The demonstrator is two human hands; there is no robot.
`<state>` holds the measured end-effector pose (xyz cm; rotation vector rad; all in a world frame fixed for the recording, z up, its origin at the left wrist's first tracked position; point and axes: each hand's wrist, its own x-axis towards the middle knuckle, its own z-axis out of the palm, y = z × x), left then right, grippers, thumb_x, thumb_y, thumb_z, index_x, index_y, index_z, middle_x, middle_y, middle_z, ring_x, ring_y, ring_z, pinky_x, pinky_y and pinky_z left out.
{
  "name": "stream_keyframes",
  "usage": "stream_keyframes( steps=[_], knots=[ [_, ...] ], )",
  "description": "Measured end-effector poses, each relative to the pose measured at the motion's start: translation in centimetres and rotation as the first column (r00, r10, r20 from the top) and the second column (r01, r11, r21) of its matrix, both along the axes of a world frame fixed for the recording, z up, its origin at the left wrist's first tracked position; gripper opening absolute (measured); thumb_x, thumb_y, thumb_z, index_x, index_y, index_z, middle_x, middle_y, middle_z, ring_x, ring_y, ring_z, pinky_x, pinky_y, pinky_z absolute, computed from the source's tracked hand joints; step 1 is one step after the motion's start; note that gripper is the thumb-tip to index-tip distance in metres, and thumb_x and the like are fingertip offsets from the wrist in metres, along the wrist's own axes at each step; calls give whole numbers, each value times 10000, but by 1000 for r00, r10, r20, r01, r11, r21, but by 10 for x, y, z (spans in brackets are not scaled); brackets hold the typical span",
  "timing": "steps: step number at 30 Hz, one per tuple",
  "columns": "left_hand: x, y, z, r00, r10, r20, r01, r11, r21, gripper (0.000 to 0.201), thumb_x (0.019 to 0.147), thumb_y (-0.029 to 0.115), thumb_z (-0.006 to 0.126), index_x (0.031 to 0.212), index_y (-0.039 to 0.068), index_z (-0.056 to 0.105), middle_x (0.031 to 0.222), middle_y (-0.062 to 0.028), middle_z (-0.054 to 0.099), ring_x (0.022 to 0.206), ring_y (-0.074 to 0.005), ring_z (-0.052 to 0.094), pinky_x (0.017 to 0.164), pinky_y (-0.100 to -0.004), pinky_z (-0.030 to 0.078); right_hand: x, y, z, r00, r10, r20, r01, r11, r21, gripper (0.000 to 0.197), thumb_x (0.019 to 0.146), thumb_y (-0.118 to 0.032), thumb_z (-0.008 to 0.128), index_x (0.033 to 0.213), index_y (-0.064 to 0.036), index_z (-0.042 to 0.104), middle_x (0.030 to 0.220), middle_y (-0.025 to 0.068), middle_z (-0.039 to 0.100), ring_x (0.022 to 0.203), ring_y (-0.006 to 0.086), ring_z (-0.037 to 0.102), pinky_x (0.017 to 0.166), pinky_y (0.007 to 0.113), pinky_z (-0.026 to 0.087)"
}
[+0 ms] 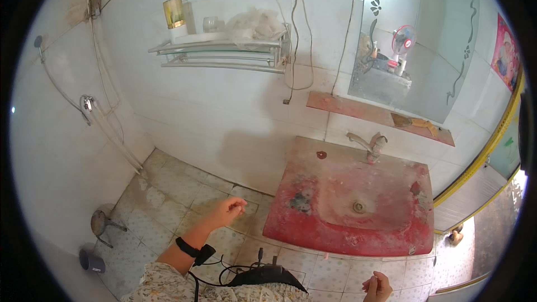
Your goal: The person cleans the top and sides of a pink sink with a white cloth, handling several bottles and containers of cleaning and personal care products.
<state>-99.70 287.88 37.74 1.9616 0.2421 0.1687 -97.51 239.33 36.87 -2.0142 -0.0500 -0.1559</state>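
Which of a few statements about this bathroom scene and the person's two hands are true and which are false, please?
1. The left hand holds a sponge. False: it is raised over the tiled floor with nothing visible in its fingers.
2. The red sink is stained and worn. True.
3. Water is streaming from the tap. False: no water shows.
4. A black band sits on the left wrist. True.
5. The right hand rests inside the basin. False: it is low in the picture, in front of the sink, apart from it.
6. A glass shelf hangs on the wall. True.
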Motion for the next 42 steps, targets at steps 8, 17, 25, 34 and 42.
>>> stream_keyframes(
  steps=[8,17,25,34,42],
  knots=[
    [7,15,34,982,125,140,-137,988,78,185,886,89,497,1039,2,554,867,-52,593,800,-130,558,732,-273,459,29,-9,-10,993,120,-9,-119,993,15,190,867,-65,523,1024,-2,610,679,64,591,602,119,549,561,247,462],
    [171,102,269,814,70,576,-442,718,537,387,802,239,577,1158,94,529,1046,-146,587,899,-257,568,792,-346,443,-2,16,-4,992,-49,-120,58,995,76,205,869,-97,520,1028,-2,609,675,67,599,604,123,561,572,257,470],
    [308,141,314,607,154,780,-770,356,529,624,760,368,591,1318,229,348,1275,-184,438,1135,-387,450,896,-474,398,-52,44,-11,984,-143,-103,145,989,13,208,873,-138,532,1009,-2,611,642,59,581,590,117,539,564,254,456],
    [319,126,327,836,341,430,-548,509,663,561,740,458,585,1211,182,454,1050,-151,599,1023,-306,558,842,-463,425,-94,62,-15,916,-359,-179,366,930,10,208,871,-156,540,1004,-12,611,660,63,588,588,121,536,557,261,451],
    [316,177,328,490,353,797,-743,647,170,322,764,298,598,928,23,630,847,-141,636,829,-253,605,749,-345,452,-75,64,-10,948,-274,-162,267,961,-64,215,877,-151,510,1002,-2,603,660,67,589,581,129,538,542,271,444]
  ],
)
